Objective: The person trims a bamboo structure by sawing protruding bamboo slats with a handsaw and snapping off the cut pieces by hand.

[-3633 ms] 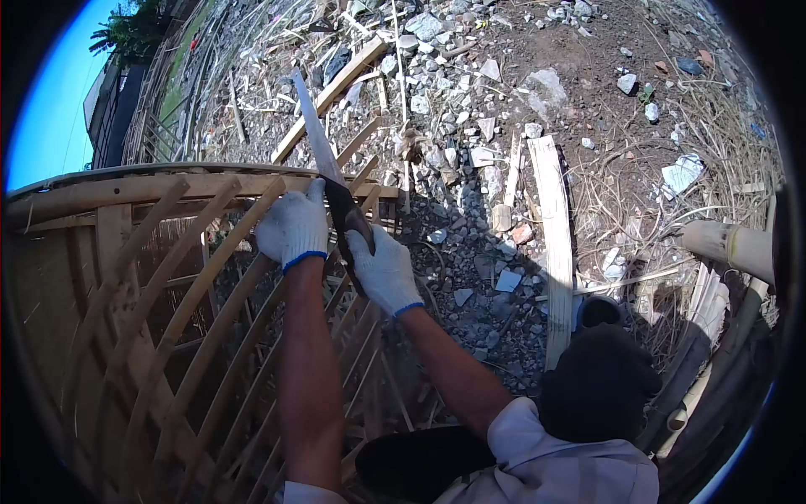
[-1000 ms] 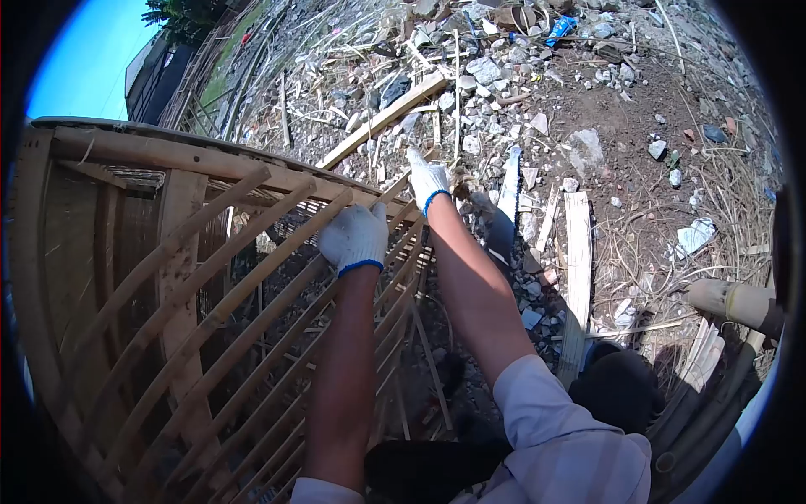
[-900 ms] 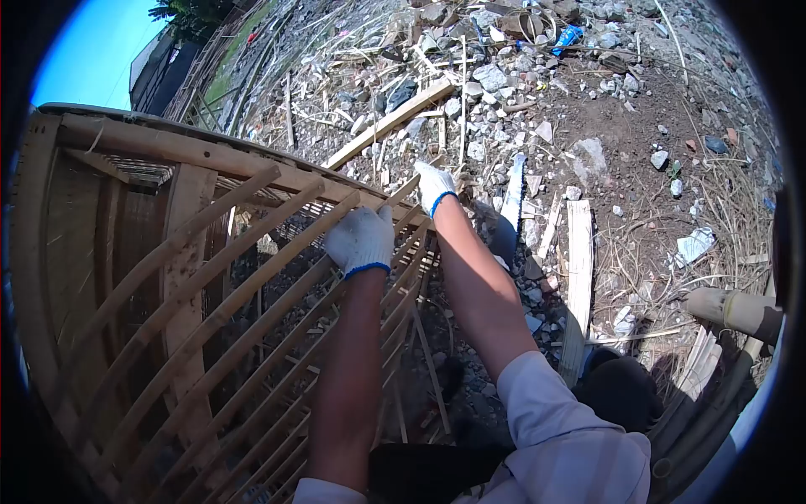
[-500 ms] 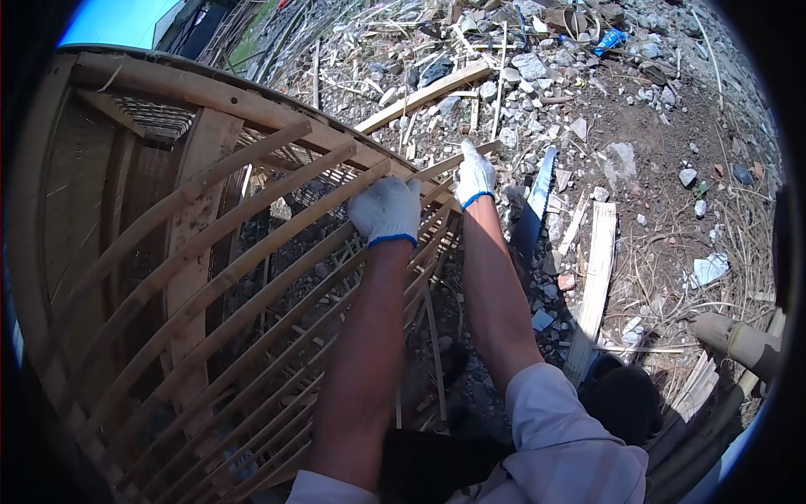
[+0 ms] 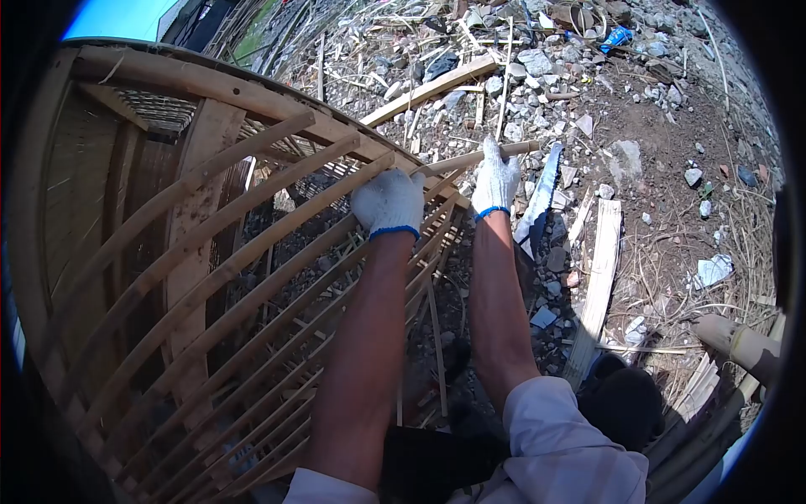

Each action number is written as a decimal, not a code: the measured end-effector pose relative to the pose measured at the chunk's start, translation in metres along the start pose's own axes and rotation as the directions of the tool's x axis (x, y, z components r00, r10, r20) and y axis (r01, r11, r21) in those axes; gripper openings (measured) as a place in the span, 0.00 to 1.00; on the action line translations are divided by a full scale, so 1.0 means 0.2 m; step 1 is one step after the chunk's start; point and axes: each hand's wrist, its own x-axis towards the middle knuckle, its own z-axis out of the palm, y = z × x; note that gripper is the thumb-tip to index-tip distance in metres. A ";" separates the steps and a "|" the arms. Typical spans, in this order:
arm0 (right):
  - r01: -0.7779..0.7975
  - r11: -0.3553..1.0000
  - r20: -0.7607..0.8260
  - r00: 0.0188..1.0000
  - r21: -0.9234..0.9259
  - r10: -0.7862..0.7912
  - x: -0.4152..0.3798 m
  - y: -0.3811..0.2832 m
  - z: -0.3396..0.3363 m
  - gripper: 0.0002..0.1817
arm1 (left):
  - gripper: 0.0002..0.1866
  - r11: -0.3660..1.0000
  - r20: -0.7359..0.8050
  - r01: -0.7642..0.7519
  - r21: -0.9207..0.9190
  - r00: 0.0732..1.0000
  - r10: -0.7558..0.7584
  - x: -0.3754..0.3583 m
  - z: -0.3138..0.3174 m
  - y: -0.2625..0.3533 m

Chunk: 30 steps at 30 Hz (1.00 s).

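Note:
My left hand (image 5: pixel 389 202), in a white knit glove with a blue cuff, is closed at the upper ends of a row of bamboo slats (image 5: pixel 252 248). A bamboo strip (image 5: pixel 449 164) comes out from beside its knuckles and runs right. My right hand (image 5: pixel 495 182), gloved alike, grips this strip near its far end, thumb pointing up along it. The strip's tip sticks out past the fingers. Behind the left hand lies the wooden edge beam (image 5: pixel 277 107) of the slatted frame. Where the strip passes under the left palm is hidden.
A hand saw (image 5: pixel 540 197) lies on the rubble right of my right hand. A flat wood board (image 5: pixel 598 286) lies nearer me. Another wood piece (image 5: pixel 432 91) rests among stones beyond the frame. Thick bamboo poles (image 5: pixel 739 343) lie at the right edge.
My right hand has moved slightly right, and the bamboo strip's tip now reaches farther right past it. My left hand has stayed nearly in place, closed at the slats.

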 end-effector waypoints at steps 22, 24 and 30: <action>-0.353 0.920 0.287 0.911 0.172 0.296 0.14 0.10 -0.11 0.15 | 0.28 0.991 -0.026 -0.060 0.117 0.998 0.063 0.00 0.03 -0.01; -0.364 0.908 0.283 0.911 0.209 0.300 0.17 0.16 -0.09 0.15 | 0.28 0.993 -0.017 -0.045 0.112 0.999 0.048 0.00 0.02 0.00; -0.531 0.713 0.303 0.847 0.459 0.436 0.05 0.33 -0.18 0.11 | 0.28 0.993 -0.065 -0.077 0.094 0.994 0.083 0.00 0.03 -0.01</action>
